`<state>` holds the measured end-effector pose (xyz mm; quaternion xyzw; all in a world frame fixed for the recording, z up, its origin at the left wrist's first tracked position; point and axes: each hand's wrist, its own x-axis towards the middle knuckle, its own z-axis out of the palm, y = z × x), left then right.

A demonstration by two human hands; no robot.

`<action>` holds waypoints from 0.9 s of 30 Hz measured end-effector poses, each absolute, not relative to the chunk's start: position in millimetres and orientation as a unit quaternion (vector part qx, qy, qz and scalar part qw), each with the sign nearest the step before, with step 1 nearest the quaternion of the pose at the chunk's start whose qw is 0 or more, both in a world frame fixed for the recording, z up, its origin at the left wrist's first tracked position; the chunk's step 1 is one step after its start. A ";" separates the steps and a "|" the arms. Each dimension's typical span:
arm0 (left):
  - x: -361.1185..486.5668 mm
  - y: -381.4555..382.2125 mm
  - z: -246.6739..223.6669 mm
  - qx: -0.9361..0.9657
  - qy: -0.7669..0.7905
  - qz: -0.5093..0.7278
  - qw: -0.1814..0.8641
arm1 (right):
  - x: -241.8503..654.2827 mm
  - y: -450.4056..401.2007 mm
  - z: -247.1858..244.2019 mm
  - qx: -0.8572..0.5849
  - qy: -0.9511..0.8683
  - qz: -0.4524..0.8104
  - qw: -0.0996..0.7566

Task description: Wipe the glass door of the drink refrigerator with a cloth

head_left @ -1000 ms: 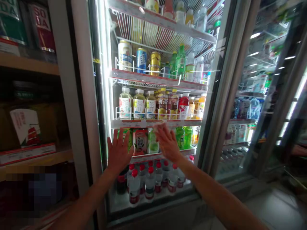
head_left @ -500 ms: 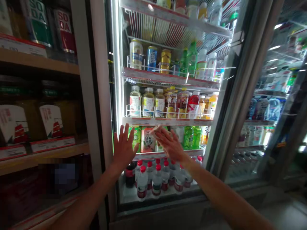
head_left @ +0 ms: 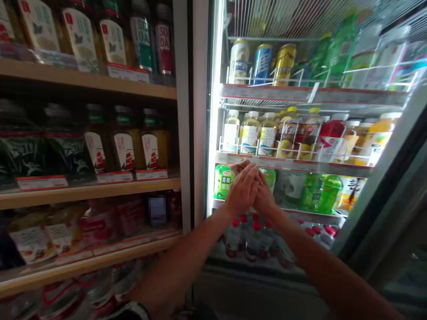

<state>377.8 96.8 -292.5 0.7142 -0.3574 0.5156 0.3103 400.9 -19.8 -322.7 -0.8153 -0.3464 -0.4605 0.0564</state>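
My left hand (head_left: 240, 190) and my right hand (head_left: 264, 192) meet in front of the lit drinks cooler, pressed against each other. A small pale, crumpled item (head_left: 240, 166), perhaps cloth or paper, shows above the fingers; it sits at my right hand. The left hand's fingers lie close together over the right one's, and its palm is hidden. Behind the hands stand green cartons (head_left: 223, 181) on a cooler shelf. Bottles with red caps (head_left: 256, 240) are below them.
Tea bottles (head_left: 250, 133) and cans (head_left: 262, 64) fill the upper cooler shelves. A wooden shelf (head_left: 100, 191) with bottles runs along the left. The cooler's frame (head_left: 376, 186) slants down at the right.
My left hand has come over to my right hand, and the two now touch. The view has shifted left and nearer, showing more of the wooden shelves.
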 end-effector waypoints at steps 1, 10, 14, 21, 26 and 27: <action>380.7 95.5 -296.8 0.714 -0.347 0.521 0.313 | 399.1 -31.6 -324.5 -0.805 -0.357 -0.471 0.050; 413.5 98.8 -312.1 0.716 -0.336 0.582 0.186 | 409.7 -117.2 -316.3 -0.757 -0.180 -0.628 0.015; 419.9 150.1 -289.8 0.715 -0.305 0.600 0.188 | 420.8 -117.4 -317.4 -0.762 -0.166 -0.626 0.017; 416.7 124.0 -286.4 0.690 -0.225 0.640 0.252 | 426.5 -106.2 -327.5 -0.743 -0.151 -0.650 0.047; 422.7 94.0 -288.1 0.697 -0.442 0.552 0.119 | 424.2 -115.3 -324.9 -0.742 -0.169 -0.649 0.023; 424.7 101.5 -284.4 0.698 -0.434 0.557 0.117 | 424.5 -116.8 -325.0 -0.743 -0.171 -0.647 0.020</action>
